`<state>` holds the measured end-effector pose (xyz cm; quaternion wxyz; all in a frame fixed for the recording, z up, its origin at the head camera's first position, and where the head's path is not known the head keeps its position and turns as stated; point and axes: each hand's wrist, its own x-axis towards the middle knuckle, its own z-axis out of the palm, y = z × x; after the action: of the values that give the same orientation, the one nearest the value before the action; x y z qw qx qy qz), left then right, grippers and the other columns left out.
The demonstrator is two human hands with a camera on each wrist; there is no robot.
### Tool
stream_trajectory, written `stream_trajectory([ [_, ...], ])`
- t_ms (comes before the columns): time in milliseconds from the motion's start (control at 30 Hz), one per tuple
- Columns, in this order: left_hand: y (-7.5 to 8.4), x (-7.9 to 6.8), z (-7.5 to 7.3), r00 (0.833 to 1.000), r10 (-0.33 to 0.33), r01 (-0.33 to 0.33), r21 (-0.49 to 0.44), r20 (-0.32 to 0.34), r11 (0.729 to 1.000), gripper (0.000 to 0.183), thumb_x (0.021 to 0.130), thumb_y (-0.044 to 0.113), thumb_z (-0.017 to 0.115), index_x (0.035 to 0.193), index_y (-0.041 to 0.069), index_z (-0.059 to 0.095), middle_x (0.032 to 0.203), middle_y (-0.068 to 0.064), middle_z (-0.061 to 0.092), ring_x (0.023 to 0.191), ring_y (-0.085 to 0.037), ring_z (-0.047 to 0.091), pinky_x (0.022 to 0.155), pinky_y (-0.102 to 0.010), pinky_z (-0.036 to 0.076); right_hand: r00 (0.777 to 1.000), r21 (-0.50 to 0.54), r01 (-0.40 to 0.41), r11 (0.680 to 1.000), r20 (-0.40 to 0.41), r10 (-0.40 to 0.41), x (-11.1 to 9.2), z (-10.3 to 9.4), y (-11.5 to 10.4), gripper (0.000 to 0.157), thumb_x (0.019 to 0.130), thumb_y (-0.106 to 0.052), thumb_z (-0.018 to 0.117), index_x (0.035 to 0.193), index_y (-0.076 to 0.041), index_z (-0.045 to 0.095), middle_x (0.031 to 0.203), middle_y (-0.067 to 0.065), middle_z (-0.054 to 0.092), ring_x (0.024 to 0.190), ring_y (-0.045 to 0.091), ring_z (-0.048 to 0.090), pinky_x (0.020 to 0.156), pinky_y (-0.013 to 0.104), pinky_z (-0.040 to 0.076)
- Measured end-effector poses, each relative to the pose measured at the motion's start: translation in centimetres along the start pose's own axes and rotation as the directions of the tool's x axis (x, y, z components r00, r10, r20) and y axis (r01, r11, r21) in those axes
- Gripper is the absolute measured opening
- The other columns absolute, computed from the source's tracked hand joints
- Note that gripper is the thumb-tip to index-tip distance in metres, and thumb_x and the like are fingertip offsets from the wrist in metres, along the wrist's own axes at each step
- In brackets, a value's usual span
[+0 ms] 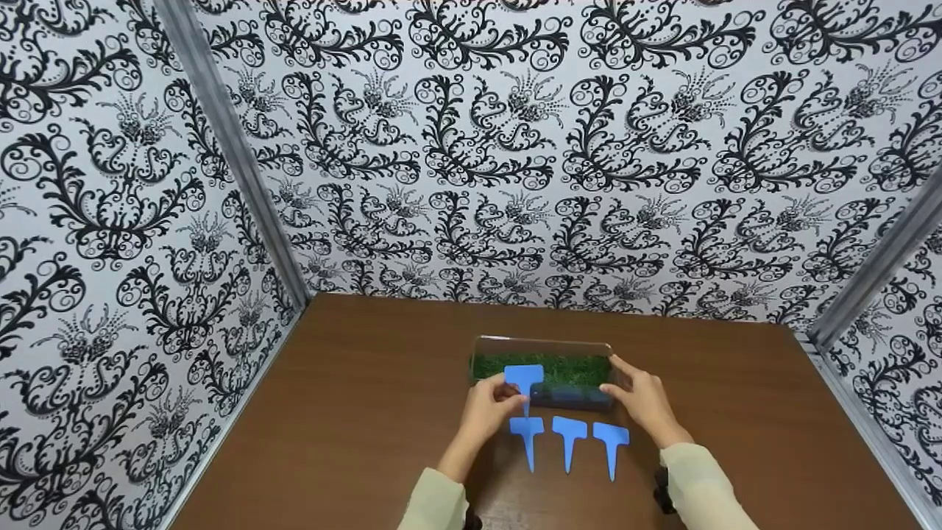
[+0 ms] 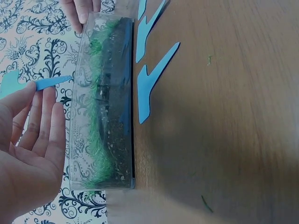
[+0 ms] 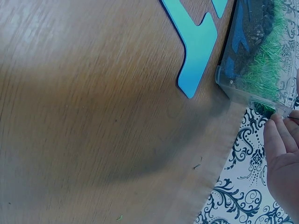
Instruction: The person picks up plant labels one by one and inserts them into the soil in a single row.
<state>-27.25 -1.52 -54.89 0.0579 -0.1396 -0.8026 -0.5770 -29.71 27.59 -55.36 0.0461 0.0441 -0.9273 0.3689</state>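
Observation:
A blue T-shaped plant label (image 1: 524, 374) stands upright, pinched at its stem between the thumb and fingers of my left hand (image 1: 486, 408). Its pointed tip (image 2: 65, 80) is beside the rim of a clear planter box (image 2: 78, 154) in the left wrist view. Green artificial grass (image 1: 570, 366) and dark soil (image 2: 114, 154) fill the box. My right hand (image 1: 646, 397) grips the box's right end, thumb in front and fingers at the far corner. On the table before the box lie three more blue labels (image 1: 527, 427), (image 1: 569, 428), (image 1: 611, 434), heads toward it.
The brown wooden table (image 1: 353, 412) runs back to a wall (image 1: 515, 147) with a black-and-white scroll pattern. A similar side wall (image 1: 96, 294) stands at left. Small green shreds (image 2: 206, 204) lie on the table.

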Motion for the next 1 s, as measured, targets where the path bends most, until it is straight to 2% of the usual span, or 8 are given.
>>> stream_trajectory([
  [33, 0.1, 0.0, 0.0, 1.000, 0.000, 0.000, 0.001, 0.000, 1.000, 0.015, 0.087, 0.012, 0.076, 0.087, -0.001, 0.068, 0.085, -0.015, 0.074, 0.075, -0.014, 0.068, 0.068, -0.020, 0.054, 1.000, 0.006, 0.002, 1.000, 0.002, -0.002, 0.0, 0.0, 0.0, 0.063, 0.093, -0.021, 0.070, 0.149, -0.005, 0.044, 0.144, 0.027, 0.050, 0.125, 0.045, 0.055, 0.098, 0.056, 0.050],
  [67, 0.1, 0.1, 0.0, 1.000, 0.001, -0.001, -0.001, 0.000, 1.000, 0.015, 0.087, 0.012, 0.076, 0.087, -0.001, 0.068, 0.085, -0.015, 0.075, 0.075, -0.015, 0.069, 0.069, -0.020, 0.054, 1.000, 0.010, 0.005, 1.000, 0.002, -0.005, 0.0, 0.0, 0.1, 0.063, 0.093, -0.020, 0.070, 0.149, -0.005, 0.044, 0.149, 0.025, 0.045, 0.123, 0.045, 0.057, 0.097, 0.055, 0.051],
  [267, 0.3, 0.4, 0.0, 1.000, -0.002, 0.002, -0.004, 0.005, 1.000, 0.015, 0.088, 0.013, 0.075, 0.088, 0.000, 0.068, 0.087, -0.015, 0.074, 0.077, -0.016, 0.068, 0.070, -0.021, 0.055, 1.000, 0.014, 0.019, 1.000, -0.003, -0.019, 0.1, 0.0, 0.0, 0.062, 0.093, -0.021, 0.069, 0.149, -0.005, 0.045, 0.151, 0.023, 0.043, 0.120, 0.044, 0.059, 0.091, 0.050, 0.053],
  [300, 0.3, 0.4, 0.0, 1.000, -0.005, 0.005, -0.003, 0.007, 1.000, 0.015, 0.088, 0.014, 0.075, 0.088, 0.000, 0.068, 0.087, -0.015, 0.074, 0.077, -0.015, 0.068, 0.070, -0.021, 0.056, 1.000, 0.013, 0.023, 1.000, -0.005, -0.023, 0.1, 0.0, 0.0, 0.062, 0.093, -0.020, 0.069, 0.149, -0.005, 0.045, 0.151, 0.023, 0.043, 0.127, 0.045, 0.054, 0.092, 0.050, 0.053],
  [467, 0.4, 0.5, 0.1, 1.000, -0.017, 0.017, -0.017, 0.017, 1.000, 0.015, 0.090, 0.015, 0.074, 0.089, 0.002, 0.069, 0.087, -0.013, 0.074, 0.077, -0.017, 0.070, 0.069, -0.022, 0.057, 1.000, 0.022, 0.021, 1.000, -0.003, -0.021, 0.1, 0.0, -0.1, 0.062, 0.093, -0.019, 0.069, 0.148, -0.005, 0.045, 0.152, 0.022, 0.042, 0.117, 0.044, 0.060, 0.082, 0.043, 0.050],
  [667, 0.7, 0.7, 0.1, 0.999, -0.026, 0.026, -0.023, 0.030, 0.999, 0.013, 0.091, 0.016, 0.073, 0.091, 0.003, 0.068, 0.088, -0.012, 0.074, 0.077, -0.019, 0.071, 0.070, -0.022, 0.058, 1.000, 0.017, 0.013, 1.000, -0.003, -0.013, 0.1, 0.0, -0.1, 0.061, 0.094, -0.019, 0.069, 0.149, -0.006, 0.045, 0.152, 0.022, 0.043, 0.129, 0.045, 0.051, 0.098, 0.056, 0.050],
  [833, 1.1, 1.0, 0.1, 0.999, -0.022, 0.022, -0.001, 0.035, 1.000, 0.013, 0.091, 0.017, 0.073, 0.091, 0.004, 0.069, 0.089, -0.011, 0.074, 0.076, -0.011, 0.067, 0.071, -0.021, 0.057, 1.000, 0.004, 0.000, 1.000, 0.004, 0.000, 0.0, 0.1, 0.1, 0.062, 0.094, -0.021, 0.069, 0.149, -0.006, 0.044, 0.152, 0.023, 0.042, 0.120, 0.045, 0.058, 0.093, 0.052, 0.052],
  [1000, 1.3, 1.4, 0.2, 0.999, -0.014, 0.014, -0.001, 0.030, 1.000, 0.015, 0.089, 0.016, 0.074, 0.089, 0.002, 0.068, 0.087, -0.013, 0.075, 0.074, -0.014, 0.069, 0.068, -0.021, 0.055, 1.000, 0.002, -0.002, 1.000, 0.009, 0.002, -0.1, 0.0, 0.0, 0.063, 0.094, -0.021, 0.069, 0.149, -0.006, 0.044, 0.152, 0.023, 0.042, 0.121, 0.045, 0.058, 0.096, 0.053, 0.052],
])
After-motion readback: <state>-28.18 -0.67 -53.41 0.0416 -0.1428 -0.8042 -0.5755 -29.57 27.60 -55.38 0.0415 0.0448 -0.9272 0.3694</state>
